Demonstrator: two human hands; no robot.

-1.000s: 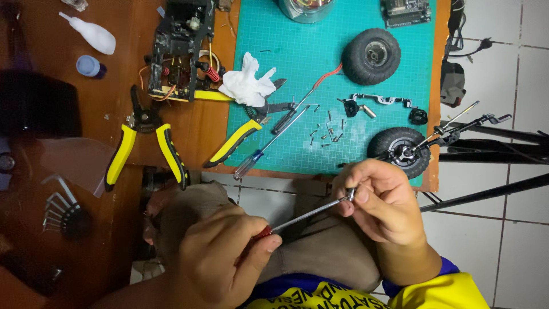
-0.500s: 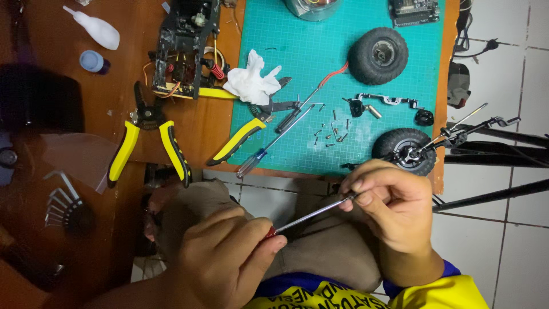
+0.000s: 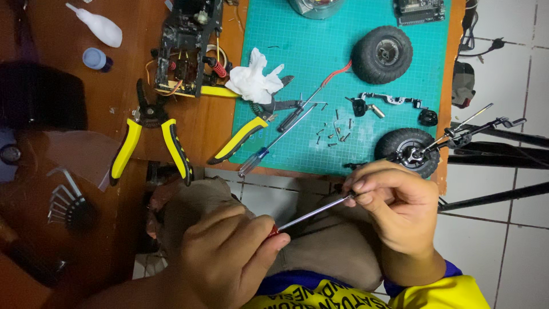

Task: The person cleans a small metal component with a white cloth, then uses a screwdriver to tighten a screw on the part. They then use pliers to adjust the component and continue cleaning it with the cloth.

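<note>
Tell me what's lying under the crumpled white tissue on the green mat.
The white tissue lies on the head of yellow-handled pliers, whose dark jaws poke out at its right; one yellow handle emerges to its left. The pliers' pivot and anything smaller underneath are covered, over the green cutting mat.

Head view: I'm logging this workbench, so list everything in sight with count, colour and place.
mat: one, teal, on the wooden table
wheels: two, black, right side of the mat
screws: several, dark, mid mat
tissue: one, white, mat's left edge
pliers: two, yellow grips, table and mat edge
chassis: one, black, top left
bottle: one, white, top left
hex keys: one set, grey, far left
screwdriver: one, red grip, in both hands
left hand: on the grip
right hand: pinching the tip
</note>
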